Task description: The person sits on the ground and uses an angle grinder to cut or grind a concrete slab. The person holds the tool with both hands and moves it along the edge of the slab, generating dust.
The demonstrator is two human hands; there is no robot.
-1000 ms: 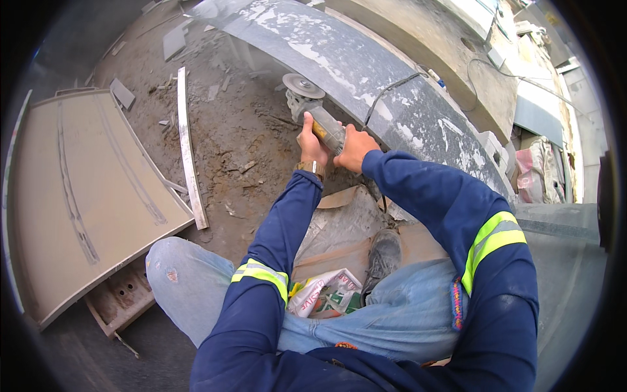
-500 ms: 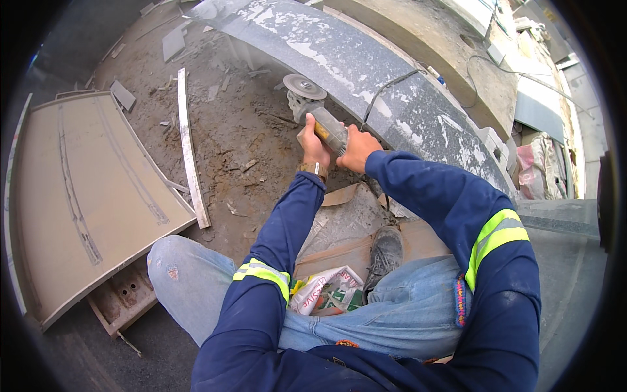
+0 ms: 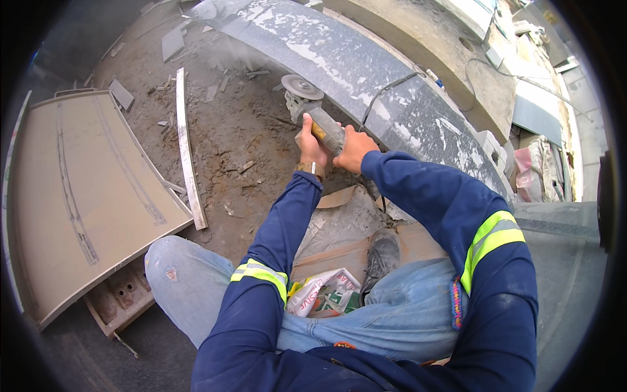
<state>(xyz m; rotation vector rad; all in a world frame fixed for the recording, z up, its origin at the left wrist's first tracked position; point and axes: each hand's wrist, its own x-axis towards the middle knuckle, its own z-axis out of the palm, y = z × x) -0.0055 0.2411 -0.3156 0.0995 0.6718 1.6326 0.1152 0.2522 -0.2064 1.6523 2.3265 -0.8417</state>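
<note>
An angle grinder [image 3: 324,130] with a grey body, a yellow band and a disc [image 3: 302,85] is in my two hands. My left hand [image 3: 312,145] grips its body from the left; my right hand [image 3: 354,148] is closed round its rear end. The disc is at the lower edge of a long curved grey slab [image 3: 392,95] with patchy white marks; I cannot tell whether they touch. Pale dust hangs left of the disc. A black cable [image 3: 382,93] lies over the slab.
A curved beige panel [image 3: 98,183] and a pale strip [image 3: 189,147] lie left, above a rusty bracket [image 3: 114,304]. Cardboard [image 3: 339,199], my shoe [image 3: 382,258] and a printed bag [image 3: 320,291] are below my hands. A concrete ledge [image 3: 450,52] and pink-white sacks [image 3: 535,170] are at right.
My hands and the grinder have shifted very slightly up and left since half a second ago, still in the same grip. The dust haze along the slab's edge looks slightly thicker.
</note>
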